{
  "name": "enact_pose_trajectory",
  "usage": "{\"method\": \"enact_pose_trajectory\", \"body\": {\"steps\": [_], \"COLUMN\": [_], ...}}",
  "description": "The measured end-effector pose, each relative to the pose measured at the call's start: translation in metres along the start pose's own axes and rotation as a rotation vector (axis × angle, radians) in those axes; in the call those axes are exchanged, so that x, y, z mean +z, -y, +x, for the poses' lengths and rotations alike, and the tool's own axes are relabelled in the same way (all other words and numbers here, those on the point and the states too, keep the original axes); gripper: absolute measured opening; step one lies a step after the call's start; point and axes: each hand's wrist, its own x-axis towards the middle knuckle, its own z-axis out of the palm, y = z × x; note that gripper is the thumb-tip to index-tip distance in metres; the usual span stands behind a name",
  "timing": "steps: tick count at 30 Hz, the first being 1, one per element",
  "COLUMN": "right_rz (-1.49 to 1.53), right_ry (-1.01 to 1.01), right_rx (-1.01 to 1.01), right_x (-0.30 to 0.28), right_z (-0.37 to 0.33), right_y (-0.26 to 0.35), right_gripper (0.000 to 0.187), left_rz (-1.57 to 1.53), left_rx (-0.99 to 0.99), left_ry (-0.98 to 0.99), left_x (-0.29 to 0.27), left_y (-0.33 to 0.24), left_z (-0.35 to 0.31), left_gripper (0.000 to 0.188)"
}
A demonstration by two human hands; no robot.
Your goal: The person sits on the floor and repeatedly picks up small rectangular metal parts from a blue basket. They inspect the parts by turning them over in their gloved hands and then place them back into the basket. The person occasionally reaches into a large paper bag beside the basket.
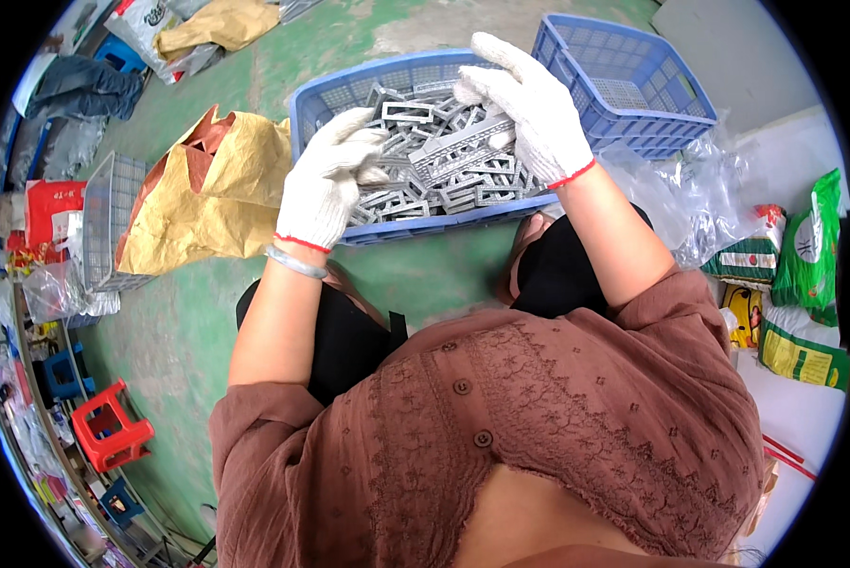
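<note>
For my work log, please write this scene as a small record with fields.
Left hand: white glove, over left side of crate; grip unclear
Right hand: white glove, at one end of long part; grip unclear
Crate: blue, holds many grey parts
Second crate: blue, beyond first, to the right
Sack: yellow, left of first crate
Stool: red, at left
Floor: green

- Left glove (319, 189) and right glove (546, 114): white, red cuff edging.
- Slotted parts (458, 156): silver-grey.
- Front crate (444, 223): blue, perforated lattice pattern.
- Rear crate (633, 131): blue, same pattern.
- Sack (207, 220): yellow-tan, rust-red inner patch.
- Shirt (614, 407): brown, tonal floral embroidery.
- Bracelet (295, 262): silver-grey.
- Stool (103, 407): red.
- Floor (174, 360): green, with grey patches.
</note>
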Motion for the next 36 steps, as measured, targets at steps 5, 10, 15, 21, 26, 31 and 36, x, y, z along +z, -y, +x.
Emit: {"method": "enact_pose_trajectory", "body": {"steps": [5,10,15,21,26,31,36], "right_rz": [0.152,0.316,0.474,0.576,0.255,0.072,0.019], "right_ry": [-0.047,0.064,0.053,0.094,0.152,0.171,0.191], "right_rx": [-0.036,-0.083,0.062,0.075,0.171,0.326,0.383], "right_x": [0.004,-0.007,0.004,0.002,-0.01,-0.002,-0.003], "right_z": [-0.003,0.003,0.003,0.011,0.015,0.001,0.001], "right_y": [-0.001,-0.022,-0.006,-0.017,-0.025,-0.008,-0.004], "right_gripper": [0.055,0.048,0.044,0.047,0.052,0.05,0.045], "left_rz": [0.288,0.655,0.645,0.596,0.522,0.515,0.516], "left_rx": [-0.107,-0.106,0.159,0.153,0.279,0.308,0.318], "left_ry": [0.137,0.023,-0.031,-0.088,-0.097,-0.104,-0.063], "left_x": [0.038,0.053,0.035,0.044,0.038,0.03,0.024], "left_y": [-0.003,0.001,0.021,0.017,0.021,0.022,0.022], "left_z": [-0.01,-0.018,-0.016,-0.019,-0.013,-0.01,-0.01], "left_gripper": [0.051,0.044,0.036,0.037,0.034,0.034,0.036]}}
